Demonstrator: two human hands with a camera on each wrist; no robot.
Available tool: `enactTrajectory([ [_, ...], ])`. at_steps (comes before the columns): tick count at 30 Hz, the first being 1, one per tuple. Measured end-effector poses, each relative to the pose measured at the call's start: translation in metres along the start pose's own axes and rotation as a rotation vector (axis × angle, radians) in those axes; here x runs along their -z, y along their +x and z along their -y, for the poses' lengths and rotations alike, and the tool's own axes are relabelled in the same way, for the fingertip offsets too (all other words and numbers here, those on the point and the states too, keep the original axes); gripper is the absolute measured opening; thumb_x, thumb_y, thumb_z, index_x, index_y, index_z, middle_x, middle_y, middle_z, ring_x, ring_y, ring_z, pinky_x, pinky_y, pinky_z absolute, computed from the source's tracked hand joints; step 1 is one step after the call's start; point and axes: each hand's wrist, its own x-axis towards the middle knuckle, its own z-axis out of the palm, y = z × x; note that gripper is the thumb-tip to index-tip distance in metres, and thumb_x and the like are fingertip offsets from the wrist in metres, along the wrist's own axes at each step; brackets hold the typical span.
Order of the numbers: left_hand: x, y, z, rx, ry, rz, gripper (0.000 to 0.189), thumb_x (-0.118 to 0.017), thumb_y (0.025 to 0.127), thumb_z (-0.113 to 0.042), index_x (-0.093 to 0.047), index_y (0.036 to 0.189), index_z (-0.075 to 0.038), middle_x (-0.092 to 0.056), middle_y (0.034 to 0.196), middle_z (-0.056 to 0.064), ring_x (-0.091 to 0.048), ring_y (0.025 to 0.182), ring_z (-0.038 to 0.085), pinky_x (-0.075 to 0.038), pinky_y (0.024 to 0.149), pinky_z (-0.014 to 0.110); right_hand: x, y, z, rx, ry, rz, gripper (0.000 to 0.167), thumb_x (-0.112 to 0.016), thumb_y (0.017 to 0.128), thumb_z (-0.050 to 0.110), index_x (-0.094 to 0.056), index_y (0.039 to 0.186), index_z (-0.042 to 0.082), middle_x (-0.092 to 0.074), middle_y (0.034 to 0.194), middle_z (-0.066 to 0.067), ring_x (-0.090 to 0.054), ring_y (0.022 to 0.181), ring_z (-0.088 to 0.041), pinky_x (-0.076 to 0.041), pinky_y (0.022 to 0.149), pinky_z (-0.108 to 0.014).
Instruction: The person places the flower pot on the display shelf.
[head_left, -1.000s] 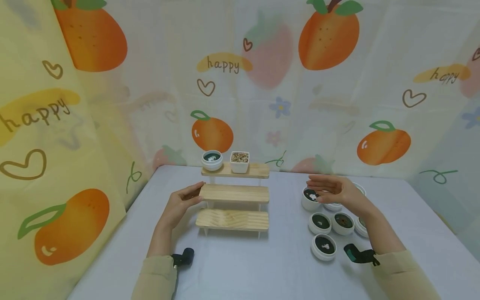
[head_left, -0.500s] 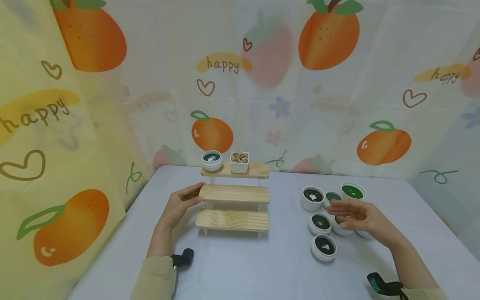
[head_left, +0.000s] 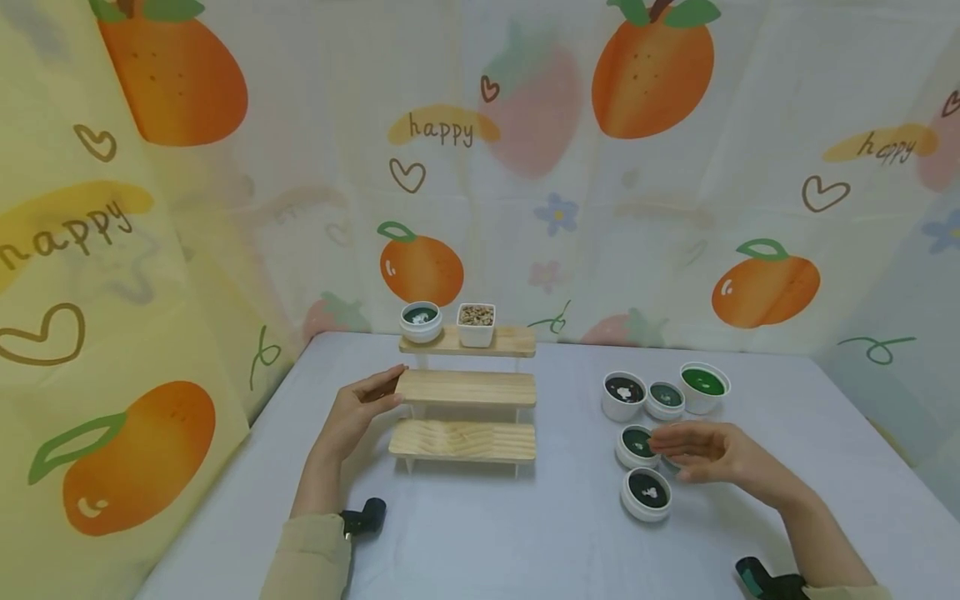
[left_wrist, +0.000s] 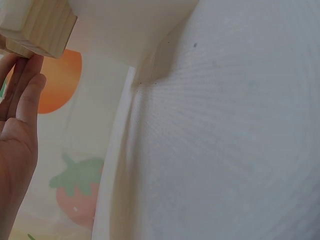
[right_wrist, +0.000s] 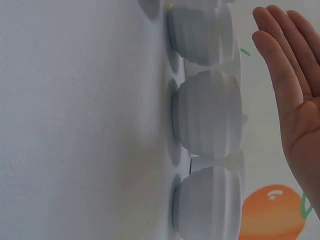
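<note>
A three-tier wooden stand on clear legs is in the middle of the head view. Its top tier bears a round white pot with dark filling and a square white pot of tan pebbles. My left hand is at the middle tier's left end; in the left wrist view its straight fingertips reach the wooden board. Above the group of round white pots at right hovers my right hand, fingers extended, holding nothing. It hides pots beneath it. A white pot stands below it in the right wrist view.
Around the right hand stand a dark-filled pot, a small green-filled pot, a bright green one and a front pot. A white cloth covers the table; a fruit-printed curtain hangs behind.
My right hand has drawn back from over the rear pots toward the front ones, then shifted slightly left and down. The left hand stays at the stand. No pot has visibly moved.
</note>
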Motion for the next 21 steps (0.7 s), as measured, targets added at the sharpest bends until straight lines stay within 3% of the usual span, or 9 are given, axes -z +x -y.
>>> enactTrajectory([
  [11,0.0,0.0,0.0,-0.002,-0.014,0.002,0.057,-0.073,0.089,-0.017,-0.054,0.141,-0.007,-0.054,0.146,0.018,-0.061,0.11,-0.01,-0.048,0.093,0.009,-0.006,0.0,-0.011,-0.068,0.03,0.063,0.049,-0.062,0.09,-0.006,-0.048,0.136,-0.013,-0.067,0.133,0.002,-0.063,0.12,-0.004,-0.05,0.098,-0.015],
  [21,0.001,0.001,0.002,-0.003,-0.01,0.008,0.058,-0.074,0.088,-0.019,-0.054,0.142,-0.008,-0.054,0.146,0.017,-0.06,0.111,-0.01,-0.047,0.094,0.009,-0.009,0.0,-0.017,-0.078,-0.016,0.057,0.053,-0.069,0.085,-0.003,-0.05,0.134,-0.013,-0.067,0.129,0.012,-0.062,0.119,0.001,-0.049,0.097,-0.013],
])
